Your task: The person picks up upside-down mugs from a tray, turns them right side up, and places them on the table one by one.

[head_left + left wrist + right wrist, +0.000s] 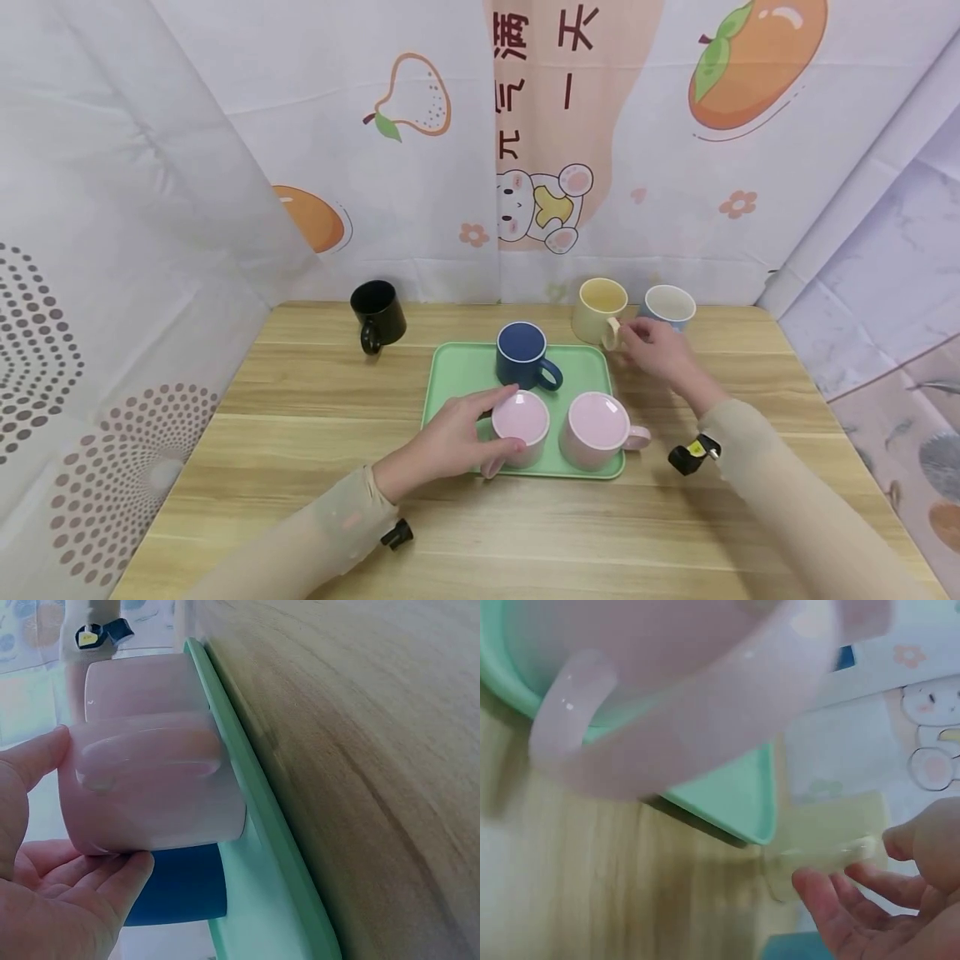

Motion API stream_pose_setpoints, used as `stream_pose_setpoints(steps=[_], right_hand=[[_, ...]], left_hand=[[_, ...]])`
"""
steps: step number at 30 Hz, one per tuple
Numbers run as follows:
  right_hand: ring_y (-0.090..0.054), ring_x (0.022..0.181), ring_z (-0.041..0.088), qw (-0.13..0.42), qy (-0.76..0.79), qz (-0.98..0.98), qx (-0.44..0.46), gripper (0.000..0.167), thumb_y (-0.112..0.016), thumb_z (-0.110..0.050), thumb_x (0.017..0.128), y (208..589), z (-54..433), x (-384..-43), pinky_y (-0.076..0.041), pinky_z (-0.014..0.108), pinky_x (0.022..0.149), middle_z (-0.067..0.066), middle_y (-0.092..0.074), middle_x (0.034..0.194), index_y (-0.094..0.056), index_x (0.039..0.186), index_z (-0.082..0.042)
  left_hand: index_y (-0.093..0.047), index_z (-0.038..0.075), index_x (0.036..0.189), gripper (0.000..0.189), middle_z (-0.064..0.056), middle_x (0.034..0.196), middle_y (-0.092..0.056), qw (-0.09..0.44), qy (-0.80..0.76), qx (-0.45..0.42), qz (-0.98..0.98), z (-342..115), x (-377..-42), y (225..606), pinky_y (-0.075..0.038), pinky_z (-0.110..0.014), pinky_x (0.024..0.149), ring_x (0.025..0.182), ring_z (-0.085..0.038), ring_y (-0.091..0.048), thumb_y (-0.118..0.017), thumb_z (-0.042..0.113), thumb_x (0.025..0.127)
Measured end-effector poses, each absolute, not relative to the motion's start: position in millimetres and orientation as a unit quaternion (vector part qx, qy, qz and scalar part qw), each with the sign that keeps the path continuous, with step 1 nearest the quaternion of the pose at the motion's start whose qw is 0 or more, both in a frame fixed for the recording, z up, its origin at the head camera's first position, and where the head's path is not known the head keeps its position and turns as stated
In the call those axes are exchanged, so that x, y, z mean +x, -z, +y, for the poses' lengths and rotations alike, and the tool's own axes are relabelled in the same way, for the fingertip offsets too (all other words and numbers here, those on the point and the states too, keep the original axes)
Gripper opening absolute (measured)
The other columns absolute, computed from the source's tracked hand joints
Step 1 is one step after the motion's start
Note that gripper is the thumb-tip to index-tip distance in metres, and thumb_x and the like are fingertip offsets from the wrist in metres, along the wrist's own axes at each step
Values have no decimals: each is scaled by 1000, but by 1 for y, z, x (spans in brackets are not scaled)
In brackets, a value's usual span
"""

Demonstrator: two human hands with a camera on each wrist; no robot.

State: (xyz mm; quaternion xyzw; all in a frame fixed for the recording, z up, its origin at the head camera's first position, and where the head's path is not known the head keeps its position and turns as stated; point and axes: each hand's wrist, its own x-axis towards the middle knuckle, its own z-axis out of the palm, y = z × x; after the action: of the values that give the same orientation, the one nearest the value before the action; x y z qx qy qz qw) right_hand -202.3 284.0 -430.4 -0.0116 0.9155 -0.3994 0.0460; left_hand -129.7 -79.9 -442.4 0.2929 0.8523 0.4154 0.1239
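Note:
My left hand (457, 433) holds a pink mug (521, 421) on the green tray (442, 375), thumb on one side and fingers on the other. In the left wrist view its handle faces the camera, and the mug's lower end is at the tray. My right hand (660, 350) is at the handle of a pale yellow mug (592, 321) behind the tray's right corner. In the right wrist view the thumb and index finger lie on either side of that handle. A second pink mug (596, 433) and a navy mug (519, 354) sit on the tray.
A black mug (386, 321) stands at the back left of the wooden table (315, 425). Beside my right hand is a light blue mug (660, 307), partly hidden by it. A printed curtain (420, 192) hangs along the table's back edge.

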Motion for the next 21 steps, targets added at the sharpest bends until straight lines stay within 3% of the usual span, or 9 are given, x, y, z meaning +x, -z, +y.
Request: stream_pose_setpoints(steps=[3, 7, 12, 21], right_hand=[[-74, 110, 42, 30, 388, 920, -39, 46, -53, -27, 116, 421, 287, -194, -63, 43, 91, 33, -68, 134, -60, 141, 11], [-75, 105, 41, -15, 360, 927, -100, 39, -61, -22, 114, 408, 290, -178, -63, 43, 86, 28, -73, 125, -63, 138, 9], [-76, 94, 30, -55, 320, 927, -185, 29, -70, -11, 108, 401, 291, -156, -62, 32, 75, 14, -77, 110, -68, 131, 7], [-72, 88, 9, -64, 264, 916, -295, 24, -78, -2, 97, 397, 293, -121, -62, 29, 66, 0, -76, 109, -75, 120, -7]], left_hand=[[-52, 7, 162, 82, -11, 159, -60, 127, -416, 290, 852, -80, -129, 442, -52, -45, 116, 141, -25, -62, -88, 38, 95], [-52, 6, 162, 82, -12, 159, -59, 131, -420, 290, 850, -80, -129, 442, -53, -44, 115, 140, -26, -63, -88, 37, 96], [-52, 6, 162, 81, -13, 159, -59, 136, -426, 290, 846, -79, -129, 443, -53, -45, 115, 140, -27, -63, -88, 36, 96], [-52, 7, 162, 81, -11, 160, -59, 134, -418, 289, 851, -80, -130, 443, -53, -40, 115, 139, -25, -63, -88, 36, 96]])
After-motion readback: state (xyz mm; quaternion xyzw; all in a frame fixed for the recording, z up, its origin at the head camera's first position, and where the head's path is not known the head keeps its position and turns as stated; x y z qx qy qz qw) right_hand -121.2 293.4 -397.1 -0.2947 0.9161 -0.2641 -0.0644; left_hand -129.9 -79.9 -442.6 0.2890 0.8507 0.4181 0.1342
